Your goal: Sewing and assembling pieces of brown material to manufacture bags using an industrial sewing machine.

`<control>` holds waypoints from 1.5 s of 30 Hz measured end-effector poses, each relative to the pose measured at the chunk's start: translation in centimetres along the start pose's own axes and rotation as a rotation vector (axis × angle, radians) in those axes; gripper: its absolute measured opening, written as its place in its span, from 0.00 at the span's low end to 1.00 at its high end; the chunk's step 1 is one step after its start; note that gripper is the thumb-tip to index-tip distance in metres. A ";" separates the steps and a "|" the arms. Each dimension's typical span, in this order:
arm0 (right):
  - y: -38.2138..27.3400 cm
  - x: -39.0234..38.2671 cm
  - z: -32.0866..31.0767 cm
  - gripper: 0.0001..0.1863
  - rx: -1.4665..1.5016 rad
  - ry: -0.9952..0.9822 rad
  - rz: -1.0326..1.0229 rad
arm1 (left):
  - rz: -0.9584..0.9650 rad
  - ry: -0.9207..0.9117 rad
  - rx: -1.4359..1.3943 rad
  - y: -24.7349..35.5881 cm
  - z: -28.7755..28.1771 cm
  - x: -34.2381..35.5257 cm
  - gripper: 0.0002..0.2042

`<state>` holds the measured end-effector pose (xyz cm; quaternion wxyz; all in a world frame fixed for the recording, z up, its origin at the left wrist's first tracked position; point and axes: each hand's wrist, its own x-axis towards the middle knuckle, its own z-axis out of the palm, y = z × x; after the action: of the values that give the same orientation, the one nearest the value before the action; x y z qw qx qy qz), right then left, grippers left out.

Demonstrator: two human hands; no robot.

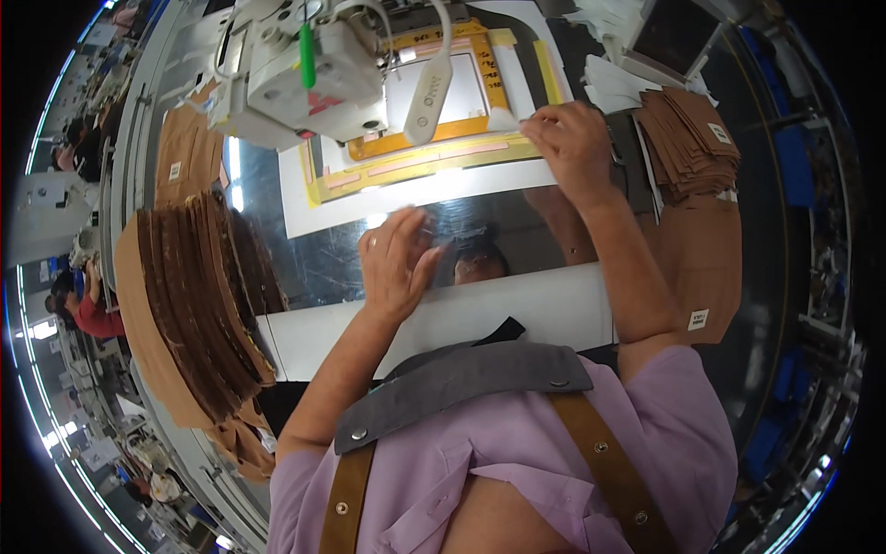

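Note:
My left hand [399,260] hovers over the shiny metal table near its front edge. Its fingers are somewhat apart, slightly blurred, and hold nothing. Further forward, my right hand [574,152] has its fingers bent and drawn together at the right side of a white template sheet [443,189]. Its fingertips are beside a small white piece [501,119] at the corner of an orange-yellow frame [494,78]; what they pinch, if anything, is too small to make out. Yellow tape strips [406,166] border the sheet. A white sewing machine head [309,78] stands over the frame's left part.
Thick stacks of brown panels [185,295] stand at the left. More brown pieces [688,148] lie fanned at the right, above a flat brown panel [701,268]. A dark-screened device [674,37] and crumpled white material [614,85] are at the far right. A white ledge [517,300] edges the table.

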<state>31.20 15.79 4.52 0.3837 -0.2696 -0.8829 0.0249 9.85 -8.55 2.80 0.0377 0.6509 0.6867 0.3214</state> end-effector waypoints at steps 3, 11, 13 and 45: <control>-5.8 -1.1 1.9 0.08 0.111 -0.047 -0.063 | -0.219 0.143 -0.277 0.3 1.9 4.9 0.25; -8.3 -3.8 5.6 0.21 0.208 -0.176 0.033 | -0.787 0.103 -0.846 -7.1 2.9 6.4 0.11; -8.4 -4.7 5.3 0.25 0.126 -0.252 0.066 | -0.814 0.116 -0.800 -8.1 2.6 6.5 0.11; -7.1 -2.9 7.3 0.43 -0.062 -0.545 0.163 | 0.070 -0.260 0.292 -7.9 2.5 6.9 0.49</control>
<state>24.52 9.47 -0.77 0.1206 -0.3345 -0.9293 0.1001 3.15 -0.84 -0.49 0.0203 0.7089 0.6924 0.1328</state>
